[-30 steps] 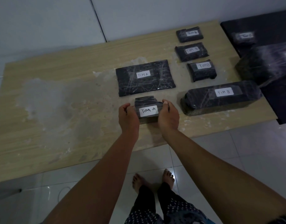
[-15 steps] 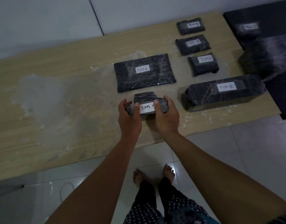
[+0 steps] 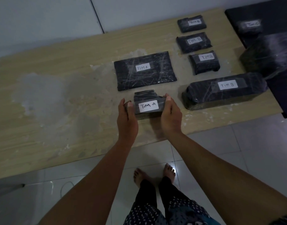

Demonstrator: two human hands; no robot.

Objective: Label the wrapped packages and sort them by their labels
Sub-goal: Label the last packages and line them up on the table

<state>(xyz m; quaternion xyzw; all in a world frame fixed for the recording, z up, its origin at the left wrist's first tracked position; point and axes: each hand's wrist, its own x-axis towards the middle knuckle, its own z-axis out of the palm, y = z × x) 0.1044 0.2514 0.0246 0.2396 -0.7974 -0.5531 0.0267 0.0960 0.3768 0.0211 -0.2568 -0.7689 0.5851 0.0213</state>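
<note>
Pale wall panels and white floor tiles frame a light wooden table (image 3: 58,95) with a worn, whitish patch on its left half. Only the head view shows this.

Both hands reach to the near middle of the table and hold a small wrapped package (image 3: 147,103) between them. The left hand (image 3: 126,117) cups the package's left end, fingers curled round it, thumb on the front face. The right hand (image 3: 170,114) does the same at the right end, its fingertips hooked over the far top corner. So each hand is grasping the package, which sits squarely between the palms. Whether its underside rests on the table or is just lifted off cannot be told. A white label (image 3: 148,106) reading "TIM A" faces the camera on its near side.

Just beyond it lies a flat package (image 3: 145,70) labelled "TIM A", close but apart. To the right, a long package (image 3: 223,91) marked "TIM B" lies near the right hand without touching it. Farther off, three small "TIM B" packages form a column: the nearest (image 3: 204,64), the middle one (image 3: 193,42), and the farthest (image 3: 191,23).

At the far right, a dark surface (image 3: 269,18) carries more wrapped bundles; their labels are too blurred to read.

Bare feet (image 3: 154,174) stand on the tiles below the table's near edge.
</note>
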